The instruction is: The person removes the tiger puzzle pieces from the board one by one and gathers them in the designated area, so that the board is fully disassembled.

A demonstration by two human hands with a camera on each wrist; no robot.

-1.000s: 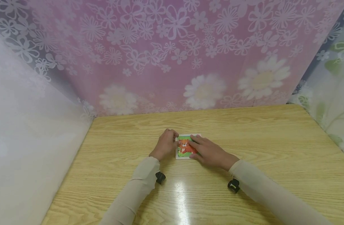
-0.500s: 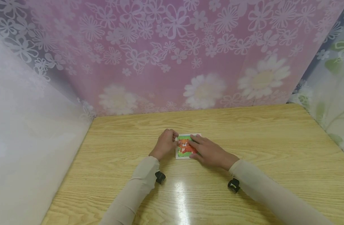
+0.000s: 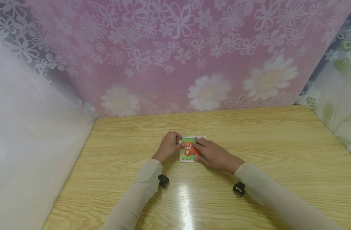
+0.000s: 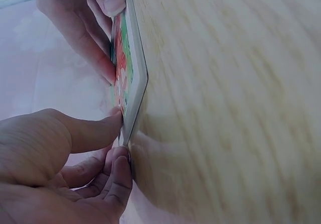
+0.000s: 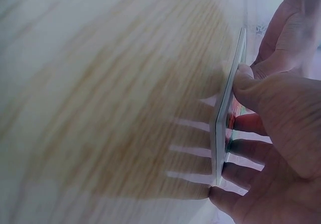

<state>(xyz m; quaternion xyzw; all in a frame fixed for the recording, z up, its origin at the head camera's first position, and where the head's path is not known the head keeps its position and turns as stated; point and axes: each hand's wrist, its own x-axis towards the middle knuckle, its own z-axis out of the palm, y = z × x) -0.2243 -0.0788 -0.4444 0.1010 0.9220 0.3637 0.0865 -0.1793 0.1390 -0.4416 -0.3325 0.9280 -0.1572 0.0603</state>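
A small square picture board (image 3: 189, 153) with a white border lies flat on the wooden table, showing an orange tiger-like cartoon animal on green. At its left edge, my left hand (image 3: 167, 148) pinches the board, the thumb on top near the border and the curled fingers against the side, as the left wrist view shows. My right hand (image 3: 217, 156) rests on the right part of the picture with fingers spread and fairly straight. In the right wrist view, its thumb (image 5: 244, 83) touches the near edge of the board (image 5: 219, 133). The right hand hides part of the picture.
The wood-grain table (image 3: 129, 140) extends around the board on all sides. A pink flowered curtain (image 3: 164, 89) hangs behind its far edge, with pale cloth (image 3: 34, 127) on the left and leafy cloth (image 3: 336, 105) on the right. Black wrist cameras sit under both sleeves.
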